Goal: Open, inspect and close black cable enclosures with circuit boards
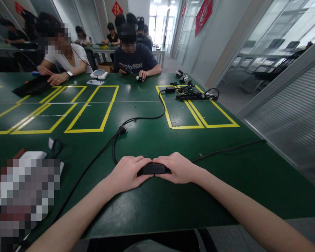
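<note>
A black power adapter [154,169] lies level just above or on the green table [136,206], close to its front edge. My left hand [128,172] is closed round the adapter's left end, thumb on the near side and fingers over the far side. The right end is gripped the same way by my right hand [178,168]. A black cord [114,148] comes out beyond my left hand and curves up to a plug [122,130]. Past my right hand, another black cord [231,149] runs toward the table's right edge. Both adapter ends are partly hidden by my fingers.
Yellow tape outlines [103,119] mark the table. Black cables and adapters [191,92] are heaped at the far right. A long cord [91,164] crosses on my left, beside a blurred-out item [23,189]. Two people [135,57] work across the table.
</note>
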`<state>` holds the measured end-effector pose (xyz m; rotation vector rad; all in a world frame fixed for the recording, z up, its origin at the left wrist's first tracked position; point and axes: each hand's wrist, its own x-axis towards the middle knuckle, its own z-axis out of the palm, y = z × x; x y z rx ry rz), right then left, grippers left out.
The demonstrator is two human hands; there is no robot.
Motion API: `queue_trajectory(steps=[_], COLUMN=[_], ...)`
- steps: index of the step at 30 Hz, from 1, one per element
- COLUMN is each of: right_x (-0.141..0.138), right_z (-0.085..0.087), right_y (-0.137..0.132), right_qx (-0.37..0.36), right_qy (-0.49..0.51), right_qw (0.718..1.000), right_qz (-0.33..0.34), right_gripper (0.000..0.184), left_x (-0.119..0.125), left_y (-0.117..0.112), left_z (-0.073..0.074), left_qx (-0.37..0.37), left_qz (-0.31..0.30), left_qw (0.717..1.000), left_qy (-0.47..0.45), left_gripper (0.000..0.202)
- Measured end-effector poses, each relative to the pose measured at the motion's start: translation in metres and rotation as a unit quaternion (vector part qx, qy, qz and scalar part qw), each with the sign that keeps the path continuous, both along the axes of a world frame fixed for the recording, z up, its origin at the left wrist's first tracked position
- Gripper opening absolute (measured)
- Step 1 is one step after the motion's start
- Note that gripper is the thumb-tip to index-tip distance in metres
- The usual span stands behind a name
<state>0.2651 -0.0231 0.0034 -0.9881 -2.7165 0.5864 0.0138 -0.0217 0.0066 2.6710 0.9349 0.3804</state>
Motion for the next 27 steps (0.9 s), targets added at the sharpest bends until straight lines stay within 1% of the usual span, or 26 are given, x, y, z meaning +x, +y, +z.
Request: queue_trajectory(steps=[5,8,11,18,21,23,26,27], right_x=[0.0002,0.0004,0.0010,0.0020,0.0024,0.0029,0.0036,0.0038], right_z=[-0.0011,-0.0028,-0.0038,-0.0041,-0.0040,-0.0031,-0.0011,-0.0006], right_y=[-0.0018,-0.0021,-0.0021,-0.0028,-0.0026,-0.0027,-0.0034,-0.0037], right_qx=[0.021,0.052,0.074,0.113,0.136,0.167,0.224,0.241], right_qy=[0.007,0.017,0.009,0.012,0.012,-0.006,-0.053,-0.066], right_qw=[1.000,0.998,0.997,0.993,0.991,0.986,0.972,0.967], right_qz=[-0.001,-0.007,0.000,0.015,0.015,0.019,0.036,0.041], right_gripper=[0.033,0.037,0.034,0.034,0.035,0.035,0.037,0.039], left_x=[0.0010,0.0022,0.0025,0.0023,0.0031,0.0038,0.0049,0.0053], left_y=[-0.0011,-0.0018,-0.0017,-0.0021,-0.0036,-0.0045,-0.0048,-0.0045], left_z=[0.0018,0.0021,0.0022,0.0052,0.0065,0.0076,0.0097,0.0104], left_qx=[0.003,0.003,0.009,0.025,0.020,0.006,-0.040,-0.056], left_qz=[-0.022,-0.016,-0.007,-0.030,-0.025,-0.012,0.018,0.027], left_qw=[1.000,1.000,1.000,0.999,0.999,1.000,0.999,0.998], left_qy=[-0.004,-0.009,-0.012,-0.016,-0.001,0.008,0.021,0.023], left_gripper=[0.027,0.024,0.024,0.030,0.030,0.034,0.046,0.046])
